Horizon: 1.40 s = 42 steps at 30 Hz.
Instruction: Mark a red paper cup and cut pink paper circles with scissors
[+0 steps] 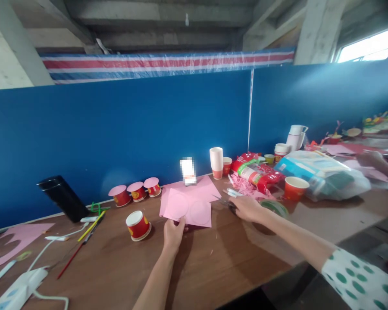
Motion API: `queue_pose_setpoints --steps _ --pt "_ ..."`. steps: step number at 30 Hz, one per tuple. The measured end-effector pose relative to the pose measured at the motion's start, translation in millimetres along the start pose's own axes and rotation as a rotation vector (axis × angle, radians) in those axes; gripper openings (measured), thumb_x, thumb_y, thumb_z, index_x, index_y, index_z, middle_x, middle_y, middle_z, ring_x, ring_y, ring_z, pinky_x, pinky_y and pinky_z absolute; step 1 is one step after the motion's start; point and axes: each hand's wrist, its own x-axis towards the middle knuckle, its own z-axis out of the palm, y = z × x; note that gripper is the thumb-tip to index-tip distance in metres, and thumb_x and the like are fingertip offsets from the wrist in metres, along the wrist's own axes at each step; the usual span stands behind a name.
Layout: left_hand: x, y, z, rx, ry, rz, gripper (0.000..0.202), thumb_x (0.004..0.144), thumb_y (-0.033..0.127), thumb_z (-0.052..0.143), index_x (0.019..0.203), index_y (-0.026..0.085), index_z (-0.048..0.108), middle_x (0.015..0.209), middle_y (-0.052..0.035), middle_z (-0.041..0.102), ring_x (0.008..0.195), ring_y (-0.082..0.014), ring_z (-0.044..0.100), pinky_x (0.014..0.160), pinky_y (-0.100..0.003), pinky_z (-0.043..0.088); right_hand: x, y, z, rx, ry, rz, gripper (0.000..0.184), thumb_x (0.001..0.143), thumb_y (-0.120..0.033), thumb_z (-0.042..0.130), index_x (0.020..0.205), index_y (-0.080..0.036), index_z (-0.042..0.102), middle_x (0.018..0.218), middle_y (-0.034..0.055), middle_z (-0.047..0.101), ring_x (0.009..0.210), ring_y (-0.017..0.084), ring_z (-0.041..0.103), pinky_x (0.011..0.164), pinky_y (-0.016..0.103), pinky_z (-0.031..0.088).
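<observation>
Between thumb and fingers, my left hand (174, 234) pinches the near edge of a pink paper sheet (188, 217) with two circles drawn on it. More pink paper (202, 188) lies flat behind that sheet. To the right, my right hand (245, 208) is closed around the handles of a pair of scissors (224, 201), whose blades point left toward the paper. A white pen (234, 193) lies just beyond that hand. Left of the sheet, a red paper cup (138, 226) stands with its white end up. Behind it, several red cups (137, 192) carry pink paper discs on top.
A black bottle (63, 198) leans at the back left. A power strip (21, 287) with white cables lies at the near left. Stacked cups (216, 163), a red package (255, 172) and a plastic bag (323, 174) stand toward the right. A co-worker's hand (371, 160) shows at far right.
</observation>
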Motion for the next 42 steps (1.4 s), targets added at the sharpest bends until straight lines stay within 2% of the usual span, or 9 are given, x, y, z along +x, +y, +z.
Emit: queue_pose_setpoints --steps 3,8,14,17,22,27,31,36,42 --pt "0.7 4.2 -0.5 -0.238 0.028 -0.019 0.025 0.056 0.027 0.072 0.065 0.009 0.059 0.055 -0.0023 0.061 0.049 -0.0149 0.06 0.051 -0.028 0.052 0.7 -8.6 1.8 0.222 0.037 -0.067 0.036 0.078 -0.014 0.047 0.113 -0.019 0.049 0.099 0.0085 0.064 0.088 0.022 0.061 0.075 0.031 0.046" --pt "3.5 18.5 -5.6 -0.578 0.191 -0.065 0.024 0.052 0.02 0.076 0.066 0.01 0.059 0.059 0.0009 0.06 0.051 -0.0094 0.057 0.053 -0.024 0.053 4.8 -47.5 23.9 1.153 0.015 -0.233 0.035 0.076 -0.022 0.055 0.11 -0.018 0.047 0.094 0.007 0.065 0.088 0.02 0.06 0.069 0.029 0.049" --pt "10.9 44.5 -8.6 -0.746 0.219 -0.072 0.017 0.057 0.013 0.073 0.069 0.01 0.06 0.063 -0.0013 0.062 0.057 -0.0104 0.061 0.051 -0.019 0.051 32.3 -80.1 42.0 1.534 0.192 0.07 0.043 0.067 -0.034 0.067 0.103 -0.017 0.052 0.063 -0.0018 0.058 0.057 0.013 0.055 0.046 0.021 0.04" --pt "10.8 49.6 -1.1 -0.717 0.196 -0.066 0.015 0.058 0.013 0.072 0.068 0.009 0.061 0.063 -0.0028 0.063 0.057 -0.0104 0.062 0.051 -0.018 0.051 46.0 -80.9 42.8 1.704 0.209 0.179 0.047 0.065 -0.036 0.068 0.104 -0.02 0.049 0.067 -0.0005 0.059 0.059 0.013 0.056 0.039 0.017 0.032" --pt "9.1 34.3 15.7 -0.678 0.196 -0.094 0.018 0.055 0.014 0.075 0.066 0.009 0.061 0.059 -0.0009 0.061 0.051 -0.0093 0.058 0.048 -0.02 0.051 51.5 -74.3 53.9 1.755 0.227 0.199 0.039 0.069 -0.043 0.063 0.099 -0.021 0.051 0.07 -0.0008 0.058 0.049 0.008 0.049 0.035 0.014 0.021" --pt "6.3 16.9 22.0 -0.643 0.193 -0.127 0.021 0.053 0.017 0.077 0.065 0.009 0.061 0.06 -0.0009 0.061 0.052 -0.0097 0.058 0.049 -0.021 0.052 51.3 -69.3 63.3 1.718 0.235 0.182 0.043 0.062 -0.034 0.071 0.098 -0.021 0.053 0.066 -0.0037 0.056 0.048 0.007 0.046 0.039 0.016 0.027" --pt "1.2 14.4 18.9 -0.577 0.107 -0.095 0.027 0.052 0.018 0.078 0.073 0.009 0.063 0.066 -0.0032 0.063 0.057 -0.0121 0.06 0.05 -0.022 0.051 52.2 -65.7 61.6 1.661 0.245 0.15 0.045 0.059 -0.03 0.072 0.098 -0.018 0.053 0.063 -0.0041 0.057 0.048 0.008 0.048 0.043 0.018 0.032" --pt "1.2 17.4 8.8 -0.563 0.13 -0.076 0.036 0.06 0.025 0.074 0.093 0.016 0.062 0.087 -0.0061 0.066 0.076 -0.0174 0.063 0.056 -0.024 0.053 52.4 -57.9 57.1 1.57 0.304 0.094 0.047 0.054 -0.027 0.075 0.095 -0.016 0.055 0.061 -0.0037 0.058 0.056 0.011 0.053 0.053 0.022 0.04" --pt "5.2 14.2 4.1 -0.357 0.094 -0.081 0.036 0.058 0.026 0.075 0.089 0.011 0.063 0.085 -0.0109 0.067 0.067 -0.0171 0.063 0.051 -0.024 0.052 54.2 -51.0 59.9 1.474 0.381 0.094 0.048 0.056 -0.03 0.072 0.098 -0.015 0.054 0.058 -0.0048 0.056 0.052 0.011 0.05 0.051 0.023 0.038"
